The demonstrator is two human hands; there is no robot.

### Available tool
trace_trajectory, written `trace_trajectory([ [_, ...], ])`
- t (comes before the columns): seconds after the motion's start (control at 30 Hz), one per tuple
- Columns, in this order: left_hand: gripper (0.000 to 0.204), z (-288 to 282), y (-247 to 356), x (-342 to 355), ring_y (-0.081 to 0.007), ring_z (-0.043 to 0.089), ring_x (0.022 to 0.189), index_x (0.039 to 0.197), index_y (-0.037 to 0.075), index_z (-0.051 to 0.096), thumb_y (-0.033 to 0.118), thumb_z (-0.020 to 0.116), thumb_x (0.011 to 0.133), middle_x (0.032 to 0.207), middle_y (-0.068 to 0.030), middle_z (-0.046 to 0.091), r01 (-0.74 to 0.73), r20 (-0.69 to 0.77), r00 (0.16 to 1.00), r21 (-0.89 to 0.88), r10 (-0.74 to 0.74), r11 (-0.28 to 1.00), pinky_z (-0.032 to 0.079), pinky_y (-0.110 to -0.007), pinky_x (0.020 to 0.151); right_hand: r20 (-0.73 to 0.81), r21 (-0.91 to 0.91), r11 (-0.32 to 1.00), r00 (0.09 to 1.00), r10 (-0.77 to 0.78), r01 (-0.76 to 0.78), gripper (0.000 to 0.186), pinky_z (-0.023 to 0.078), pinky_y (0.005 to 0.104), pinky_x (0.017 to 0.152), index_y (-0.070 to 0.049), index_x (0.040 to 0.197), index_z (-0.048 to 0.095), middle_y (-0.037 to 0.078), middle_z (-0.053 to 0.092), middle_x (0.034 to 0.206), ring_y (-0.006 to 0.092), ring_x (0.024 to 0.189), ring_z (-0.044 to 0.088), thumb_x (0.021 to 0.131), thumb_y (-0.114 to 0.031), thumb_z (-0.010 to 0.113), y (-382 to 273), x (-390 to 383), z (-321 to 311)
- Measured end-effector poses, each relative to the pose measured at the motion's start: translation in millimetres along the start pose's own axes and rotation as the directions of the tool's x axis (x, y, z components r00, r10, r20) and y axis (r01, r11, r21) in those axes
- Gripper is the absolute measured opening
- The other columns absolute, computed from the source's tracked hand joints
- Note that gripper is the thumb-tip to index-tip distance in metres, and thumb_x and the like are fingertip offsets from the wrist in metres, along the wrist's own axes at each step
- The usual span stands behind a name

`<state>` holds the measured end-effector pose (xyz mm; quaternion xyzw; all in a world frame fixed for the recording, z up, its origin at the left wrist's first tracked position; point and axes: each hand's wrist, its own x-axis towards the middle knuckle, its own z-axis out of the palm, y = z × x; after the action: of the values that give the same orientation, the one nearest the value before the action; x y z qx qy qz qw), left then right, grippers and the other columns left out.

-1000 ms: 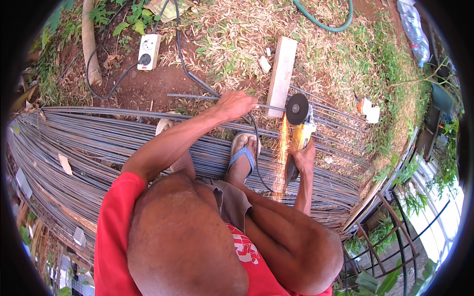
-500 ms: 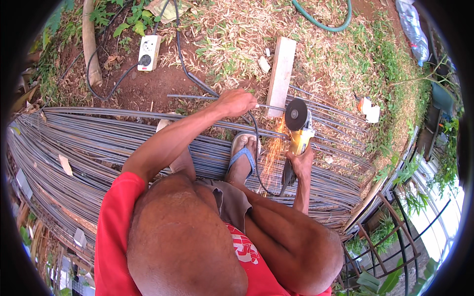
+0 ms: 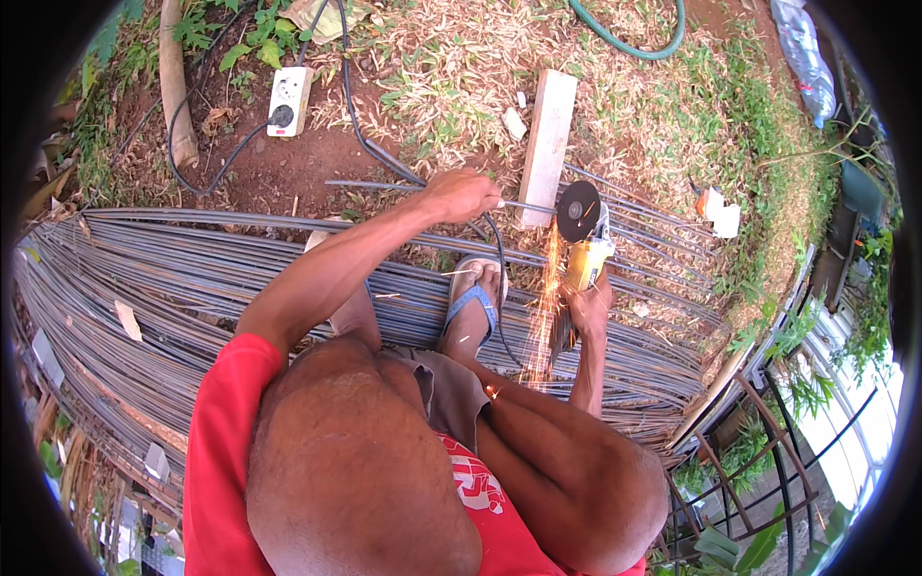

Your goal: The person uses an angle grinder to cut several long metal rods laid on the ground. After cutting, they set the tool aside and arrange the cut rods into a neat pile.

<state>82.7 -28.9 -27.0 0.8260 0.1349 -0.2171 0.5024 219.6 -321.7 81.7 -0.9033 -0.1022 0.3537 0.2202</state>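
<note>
Metal rod (image 3: pixel 526 205), upper centre, is clenched in the left hand (image 3: pixel 464 194); white print is borne by the red shirt (image 3: pixel 523 533), lower centre; board (image 3: pixel 547 144) is crossed by the rod; sparks (image 3: pixel 553 278) are thrown more steeply downward than half a second ago; at the rod's right end, the edge of the disc (image 3: pixel 578 211) is met; yellow grinder (image 3: pixel 587 259) is grasped by the right hand (image 3: pixel 588 305); open grass (image 3: pixel 663 115) is seen upper right

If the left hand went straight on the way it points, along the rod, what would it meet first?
Likely the wooden block; if the left hand clears it, the black disc comes next. Depth is hard to judge.
</note>
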Motion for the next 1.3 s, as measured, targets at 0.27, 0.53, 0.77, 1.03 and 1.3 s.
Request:
trace_trajectory([
  [0.27, 0.033, 1.4, 5.8, -7.1, -0.0274, 0.062, 0.072, 0.084, 0.013, 0.064, 0.034, 0.055, 0.107, 0.069, -0.0093, 0.058, 0.053, -0.01, 0.999, -0.003, -0.053, 0.999, 0.054, -0.054, 0.073, 0.044, -0.011, 1.0, 0.999, -0.009, 0.009, 0.062, 0.057, 0.0427, 0.088, 0.005, 0.126, 0.06, 0.02, 0.074, 0.104, 0.0298, 0.094, 0.073, 0.069, -0.012, 0.081, 0.6, 1.0, -4.5],
  [0.53, 0.035, 5.1, -1.5, -0.4, -0.0235, 0.058, 0.064, 0.08, 0.012, 0.062, 0.031, 0.054, 0.108, 0.062, -0.0074, 0.051, 0.053, 0.042, 0.998, -0.064, -0.05, 0.997, 0.055, -0.053, 0.074, 0.034, -0.051, 0.999, 0.999, -0.008, 0.01, 0.062, 0.058, 0.042, 0.085, 0.007, 0.124, 0.061, 0.02, 0.075, 0.102, 0.0291, 0.089, 0.073, 0.068, -0.011, 0.081, 9.3, -6.1, -4.3],
  [0.77, 0.037, 5.7, -2.6, -1.0, -0.0252, 0.059, 0.063, 0.081, 0.011, 0.062, 0.035, 0.054, 0.109, 0.065, -0.0086, 0.055, -0.017, -0.021, 1.0, 0.007, 0.017, 1.0, 0.055, -0.05, 0.068, 0.039, 0.037, 0.999, 0.999, -0.013, 0.012, 0.061, 0.058, 0.0395, 0.084, 0.005, 0.124, 0.062, 0.016, 0.074, 0.1, 0.0275, 0.088, 0.072, 0.066, -0.007, 0.079, 11.5, -8.6, -3.9],
  [1.03, 0.033, -4.1, 10.7, -9.7, -0.0237, 0.066, 0.072, 0.099, 0.01, 0.071, 0.037, 0.055, 0.108, 0.077, -0.0091, 0.066, 0.09, -0.009, 0.996, 0.058, -0.089, 0.994, 0.058, -0.046, 0.066, 0.023, 0.452, 0.892, 1.0, 0.018, -0.027, 0.055, 0.055, 0.0346, 0.074, 0.0, 0.121, 0.062, 0.008, 0.067, 0.094, 0.0194, 0.079, 0.065, 0.069, -0.005, 0.08, -6.4, -15.8, -13.9],
  [1.3, 0.025, -26.5, 81.8, -48.8, -0.0359, 0.071, 0.1, 0.114, 0.003, 0.07, 0.023, 0.062, 0.102, 0.105, -0.0173, 0.072, -0.27, -0.41, 0.893, -0.161, 0.184, 0.949, 0.056, -0.048, 0.087, 0.003, 0.829, 0.558, 0.998, 0.063, -0.038, 0.051, 0.06, 0.0377, 0.056, 0.005, 0.12, 0.057, 0.017, 0.067, 0.09, 0.0256, 0.068, 0.07, 0.078, -0.012, 0.078, -54.4, 8.1, -35.1],
])
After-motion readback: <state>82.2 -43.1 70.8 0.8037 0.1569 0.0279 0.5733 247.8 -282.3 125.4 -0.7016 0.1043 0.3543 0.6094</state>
